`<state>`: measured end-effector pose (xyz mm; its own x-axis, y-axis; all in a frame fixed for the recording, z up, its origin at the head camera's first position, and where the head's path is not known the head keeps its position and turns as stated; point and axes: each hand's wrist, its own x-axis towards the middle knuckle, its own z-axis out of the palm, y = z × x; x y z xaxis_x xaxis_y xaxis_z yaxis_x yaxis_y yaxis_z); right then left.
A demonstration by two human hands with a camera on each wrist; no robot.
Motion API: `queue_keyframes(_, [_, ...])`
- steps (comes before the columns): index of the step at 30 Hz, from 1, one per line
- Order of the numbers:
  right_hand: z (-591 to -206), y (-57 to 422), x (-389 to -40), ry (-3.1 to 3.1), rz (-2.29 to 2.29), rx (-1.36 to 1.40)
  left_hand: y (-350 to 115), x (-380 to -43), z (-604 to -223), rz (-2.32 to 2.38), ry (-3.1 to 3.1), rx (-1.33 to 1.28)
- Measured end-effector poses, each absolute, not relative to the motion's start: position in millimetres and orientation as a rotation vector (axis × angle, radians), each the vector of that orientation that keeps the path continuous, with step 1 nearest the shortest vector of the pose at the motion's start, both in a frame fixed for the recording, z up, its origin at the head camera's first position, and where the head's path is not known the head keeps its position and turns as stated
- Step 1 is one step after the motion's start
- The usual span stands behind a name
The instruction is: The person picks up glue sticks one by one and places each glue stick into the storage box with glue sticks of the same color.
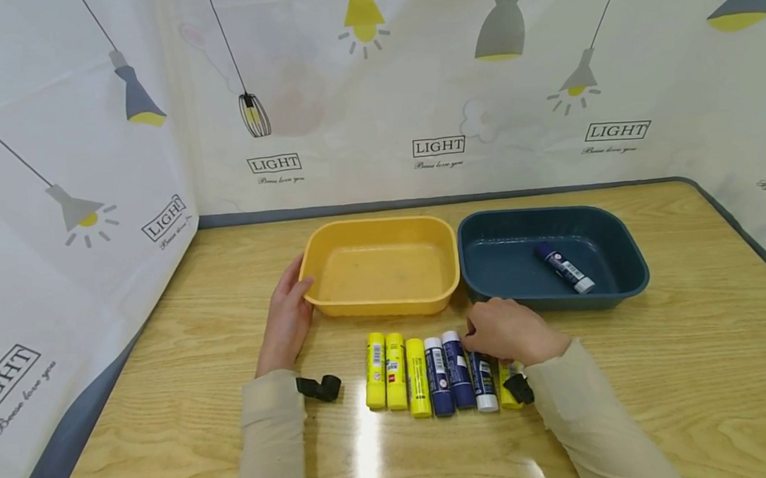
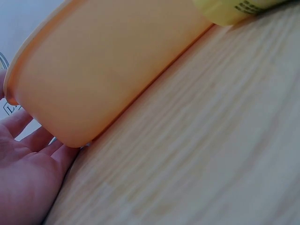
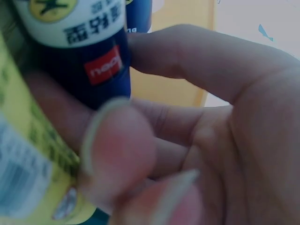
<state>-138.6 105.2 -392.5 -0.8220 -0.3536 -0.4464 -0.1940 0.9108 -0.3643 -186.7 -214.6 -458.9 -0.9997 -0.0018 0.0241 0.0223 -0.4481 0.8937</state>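
My left hand [image 1: 285, 320] grips the left end of a yellow plastic bin [image 1: 380, 308], thumb over the rim and fingers along the outer wall, as the left wrist view also shows. My right hand [image 1: 516, 329] pinches the far end of a dark blue glue stick [image 1: 484, 378] between thumb and fingers; its white end points toward me. In the right wrist view the thumb and a finger close round the blue barrel [image 3: 105, 70]. Just right of it a yellow glue stick [image 1: 508, 400] lies partly hidden under my right hand and wrist strap.
Left of the held stick lie two blue glue sticks [image 1: 439, 380] and three yellow ones [image 1: 396, 372] in a row. A dark blue bin [image 1: 555, 302] stands against the yellow bin's right side, one blue glue stick [image 1: 566, 269] inside. A lamp-printed curtain [image 1: 350, 103] borders the wooden table [image 1: 189, 393].
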Motion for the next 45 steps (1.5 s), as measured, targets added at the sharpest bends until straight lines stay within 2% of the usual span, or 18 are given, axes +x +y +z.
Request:
queue_keyframes(27, [-386.8, 109.3, -141.2, 2.585, -0.508, -0.345, -214.5, -187.2, -462.1, -2.621, -1.686, -0.048])
queue_keyframes(45, [-379.6, 117.8, -146.4, 2.666, -0.449, -0.443, -214.5, -185.9, -459.3, -2.629, -1.689, -0.038])
